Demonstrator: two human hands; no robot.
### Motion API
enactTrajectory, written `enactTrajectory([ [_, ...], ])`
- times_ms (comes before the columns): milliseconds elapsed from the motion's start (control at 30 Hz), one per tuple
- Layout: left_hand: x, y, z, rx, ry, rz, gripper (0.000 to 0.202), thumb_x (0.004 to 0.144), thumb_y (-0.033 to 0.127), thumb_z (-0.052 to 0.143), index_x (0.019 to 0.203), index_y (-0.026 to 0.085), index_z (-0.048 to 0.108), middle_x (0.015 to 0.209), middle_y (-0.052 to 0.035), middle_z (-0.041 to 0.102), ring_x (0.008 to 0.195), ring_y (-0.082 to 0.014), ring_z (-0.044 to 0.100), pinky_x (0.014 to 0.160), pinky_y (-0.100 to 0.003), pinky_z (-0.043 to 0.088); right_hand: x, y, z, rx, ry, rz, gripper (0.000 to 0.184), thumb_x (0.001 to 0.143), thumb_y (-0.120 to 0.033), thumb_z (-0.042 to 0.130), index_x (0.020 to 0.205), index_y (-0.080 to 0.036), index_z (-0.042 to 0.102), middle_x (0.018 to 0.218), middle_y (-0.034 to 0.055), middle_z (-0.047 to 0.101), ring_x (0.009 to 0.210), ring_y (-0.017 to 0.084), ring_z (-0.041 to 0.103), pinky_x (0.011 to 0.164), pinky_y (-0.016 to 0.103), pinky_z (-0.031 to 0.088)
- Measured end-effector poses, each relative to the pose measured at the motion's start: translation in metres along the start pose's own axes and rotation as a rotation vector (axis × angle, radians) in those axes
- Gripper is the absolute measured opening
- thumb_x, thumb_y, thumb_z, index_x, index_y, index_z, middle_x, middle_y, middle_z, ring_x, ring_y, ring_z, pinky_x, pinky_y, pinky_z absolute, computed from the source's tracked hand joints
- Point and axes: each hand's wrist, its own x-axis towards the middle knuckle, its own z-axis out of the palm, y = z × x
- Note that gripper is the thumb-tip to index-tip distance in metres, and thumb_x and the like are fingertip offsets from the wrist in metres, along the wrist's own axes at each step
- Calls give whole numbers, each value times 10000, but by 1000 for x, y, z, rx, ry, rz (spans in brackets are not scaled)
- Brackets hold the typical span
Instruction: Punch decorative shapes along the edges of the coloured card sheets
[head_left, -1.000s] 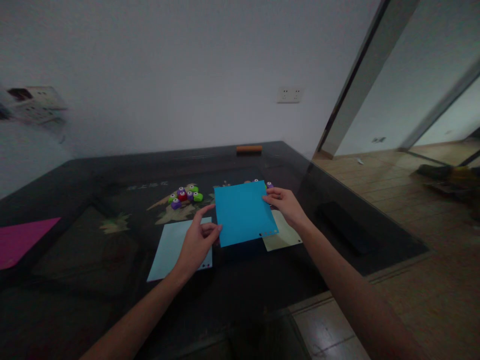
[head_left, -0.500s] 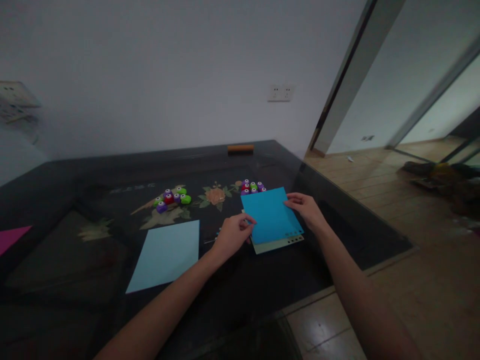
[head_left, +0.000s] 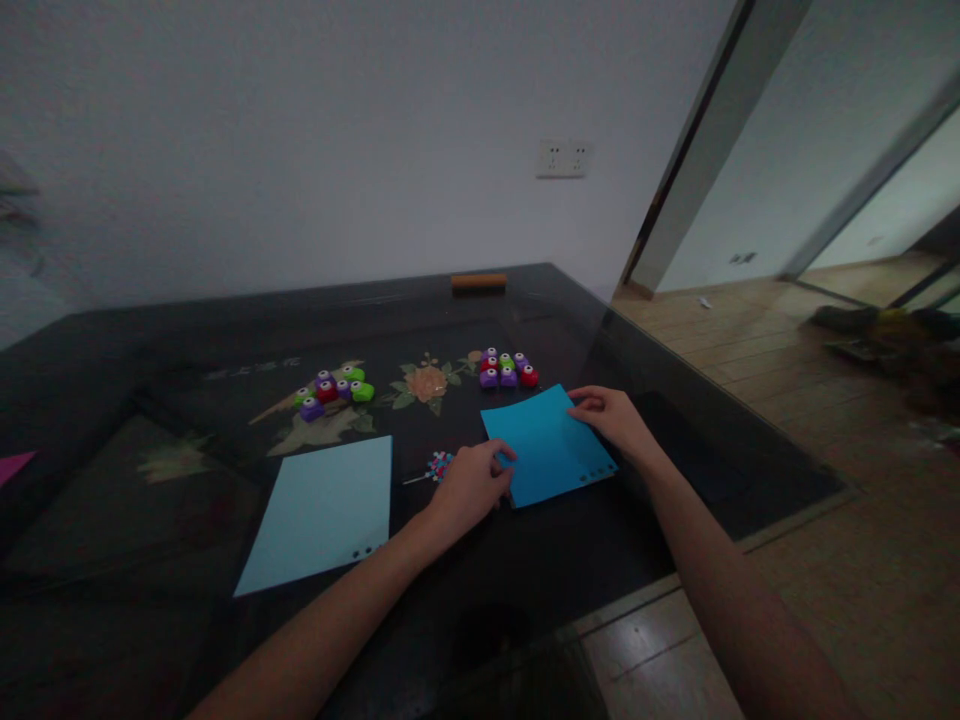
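Across our dark desk (head_left: 390,325), the pale blue sheet (head_left: 322,505) lies left of the bright blue sheet (head_left: 551,448), itself between our hands. Our left hand (head_left: 474,484) pinches its left edge, our right hand (head_left: 615,420) its right; light, even pressure should keep it flat and uncreased. Beyond it sit small eyed toys (head_left: 508,377).

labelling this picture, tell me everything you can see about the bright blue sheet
The blue sheet is bright and four-cornered, like paper or thin card, with a row of small dark spots by its near right corner. It sits slightly bowed, nearly level, on or just above the dark table. The left grip touches its left edge, the right grip its right edge.
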Motion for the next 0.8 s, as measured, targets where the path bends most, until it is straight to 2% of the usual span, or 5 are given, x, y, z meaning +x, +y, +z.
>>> enactTrajectory([
  [600, 3, -5, 0, 10, -15, -9, 217, 807, 216, 476, 972, 177, 612, 599, 6, 649, 451, -131, 585, 512, -241, 452, 0, 4, 1, -62, 16, 4, 312, 658, -209, 680, 960, -134, 660, 632, 21, 627, 565, 154, 572, 528, 265, 432],
  [800, 4, -8, 0, 18, -22, 0, 227, 806, 209, 472, 986, 181, 607, 596, 10, 650, 456, -134, 585, 519, -246, 450, 1, 5, 1, -118, 20, -9, 314, 660, -216, 686, 963, -139, 662, 665, 30, 639, 614, 166, 596, 578, 276, 457],
])
